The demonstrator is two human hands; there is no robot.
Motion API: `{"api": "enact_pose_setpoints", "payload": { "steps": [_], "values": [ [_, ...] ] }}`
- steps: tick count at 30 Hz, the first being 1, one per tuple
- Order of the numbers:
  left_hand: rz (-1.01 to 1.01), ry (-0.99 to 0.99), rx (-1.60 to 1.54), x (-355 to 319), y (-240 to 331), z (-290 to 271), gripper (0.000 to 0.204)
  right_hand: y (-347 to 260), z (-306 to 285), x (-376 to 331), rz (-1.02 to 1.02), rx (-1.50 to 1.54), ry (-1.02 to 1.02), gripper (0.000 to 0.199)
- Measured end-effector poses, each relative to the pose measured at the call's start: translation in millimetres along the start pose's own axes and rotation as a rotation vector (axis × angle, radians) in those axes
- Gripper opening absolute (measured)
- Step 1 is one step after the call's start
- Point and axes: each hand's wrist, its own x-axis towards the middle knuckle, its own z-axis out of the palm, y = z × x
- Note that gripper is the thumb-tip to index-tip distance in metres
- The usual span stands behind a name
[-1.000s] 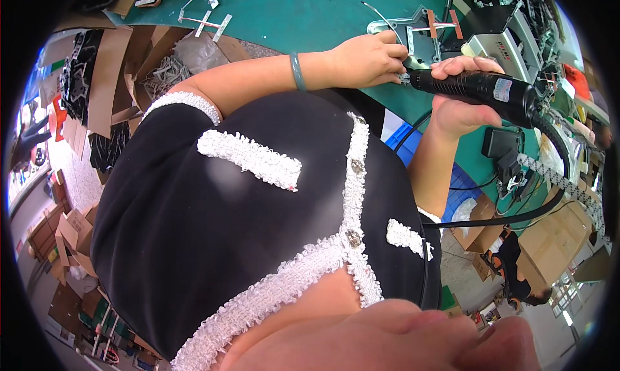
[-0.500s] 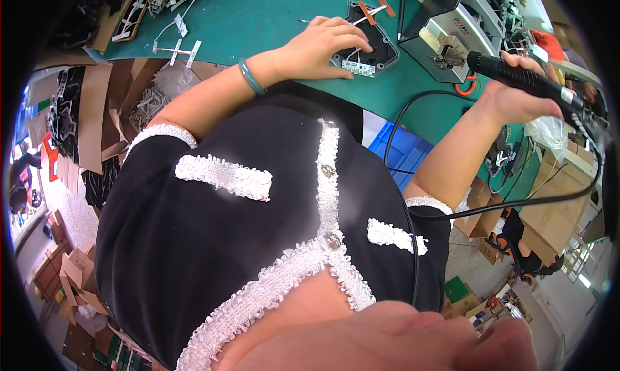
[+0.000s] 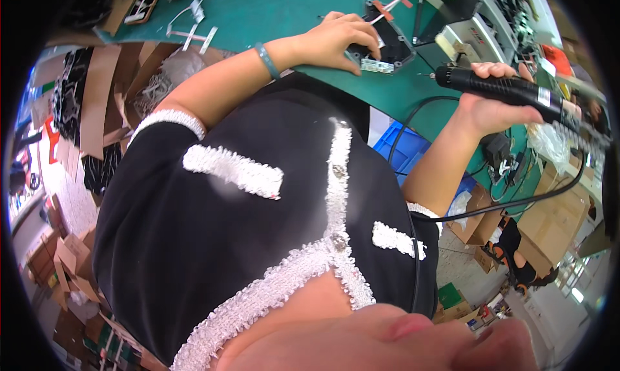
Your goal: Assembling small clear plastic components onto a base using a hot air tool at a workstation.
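Note:
My left hand rests on a black plastic part that lies on the green table, fingers spread over its near edge beside a small pale circuit strip. My right hand is closed around a black corded electric screwdriver, held in the air to the right of the part with its tip pointing left. A black cable hangs from the tool and loops under my forearm.
A grey-white machine stands behind the part. White metal brackets lie at the table's left. A blue crate sits under the table. Cardboard boxes are stacked on the right, flattened cardboard on the left.
The screwdriver has lifted off the black part and swung to the right, away from it. My left hand stays on the part. The view has tilted.

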Motion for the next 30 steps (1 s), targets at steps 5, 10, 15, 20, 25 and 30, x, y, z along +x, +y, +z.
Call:
{"api": "enact_pose_setpoints", "payload": {
  "steps": [5,10,15,20,25,30],
  "values": [
    [-0.039,-0.043,0.0,0,-1,-6,0.039,21,55,-45,0.044,0.185,-0.164,0.097],
    [-0.058,-0.102,0.033,9,2,-4,0.036,26,76,-56,0.073,0.076,-0.195,0.094],
    [-0.041,-0.079,0.014,7,5,-5,0.04,28,77,-58,0.083,0.045,-0.207,0.094],
    [-0.025,-0.077,0.045,6,4,-4,0.036,26,78,-62,0.071,0.014,-0.243,0.095],
    [0.014,-0.082,0.079,2,5,-8,0.045,21,84,-68,0.049,-0.035,-0.388,0.095],
    [0.018,-0.072,0.063,1,5,-4,0.043,20,84,-69,0.04,-0.102,-0.47,0.093]
  ]
}}
